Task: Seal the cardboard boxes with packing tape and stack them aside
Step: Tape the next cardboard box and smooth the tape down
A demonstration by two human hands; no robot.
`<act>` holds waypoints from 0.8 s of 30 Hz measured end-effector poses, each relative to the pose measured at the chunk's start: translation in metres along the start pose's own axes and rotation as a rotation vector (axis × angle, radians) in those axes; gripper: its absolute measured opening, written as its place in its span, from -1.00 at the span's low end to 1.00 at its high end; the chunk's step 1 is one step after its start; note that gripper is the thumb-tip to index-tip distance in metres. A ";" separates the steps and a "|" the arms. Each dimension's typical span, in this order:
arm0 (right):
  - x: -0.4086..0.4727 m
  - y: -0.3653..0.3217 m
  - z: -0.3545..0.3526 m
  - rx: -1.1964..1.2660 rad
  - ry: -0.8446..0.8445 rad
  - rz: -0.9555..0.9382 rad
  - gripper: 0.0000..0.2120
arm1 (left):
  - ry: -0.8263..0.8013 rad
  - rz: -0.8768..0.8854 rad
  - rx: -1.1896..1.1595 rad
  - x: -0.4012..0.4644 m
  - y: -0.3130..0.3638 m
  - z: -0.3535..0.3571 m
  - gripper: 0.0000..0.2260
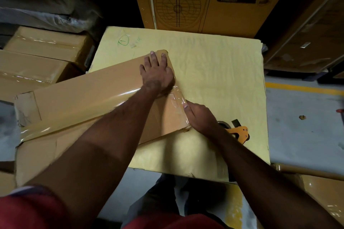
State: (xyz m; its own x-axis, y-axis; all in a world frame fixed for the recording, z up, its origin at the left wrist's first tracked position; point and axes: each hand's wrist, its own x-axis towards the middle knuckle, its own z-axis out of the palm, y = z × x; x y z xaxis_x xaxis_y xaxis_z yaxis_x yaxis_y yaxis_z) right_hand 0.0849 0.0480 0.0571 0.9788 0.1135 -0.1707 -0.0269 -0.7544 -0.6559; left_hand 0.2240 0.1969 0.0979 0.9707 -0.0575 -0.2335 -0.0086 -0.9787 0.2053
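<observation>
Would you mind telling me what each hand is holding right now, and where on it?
Neither grips anything. The left hand presses flat on the long box near its far corner; the right hand smooths tape over the box's end.

Long taped cardboard box (pixel 89 102), lying flat

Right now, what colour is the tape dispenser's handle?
Orange-yellow, on the tape dispenser; head view.
</observation>
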 end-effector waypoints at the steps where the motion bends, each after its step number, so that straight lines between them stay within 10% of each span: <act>1: -0.001 0.000 0.000 -0.018 0.002 0.003 -0.68 | 0.008 0.008 -0.041 -0.002 0.000 -0.003 -0.47; 17: -0.009 -0.004 -0.006 -0.274 -0.003 -0.011 -0.57 | -0.017 -0.006 0.078 -0.035 0.014 0.002 -0.50; 22: -0.010 0.011 -0.032 -0.307 -0.292 -0.065 -0.57 | -0.049 0.035 0.168 -0.055 0.023 0.019 -0.21; 24: -0.001 0.013 -0.047 -0.301 -0.149 -0.070 -0.54 | -0.076 0.059 0.198 -0.060 0.030 0.020 -0.18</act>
State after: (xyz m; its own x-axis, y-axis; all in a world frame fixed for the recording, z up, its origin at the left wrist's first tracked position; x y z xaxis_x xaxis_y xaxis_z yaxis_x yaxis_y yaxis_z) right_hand 0.0932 0.0076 0.0831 0.9350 0.2482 -0.2533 0.1222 -0.8960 -0.4270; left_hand 0.1612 0.1671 0.0989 0.9462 -0.1231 -0.2991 -0.1192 -0.9924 0.0314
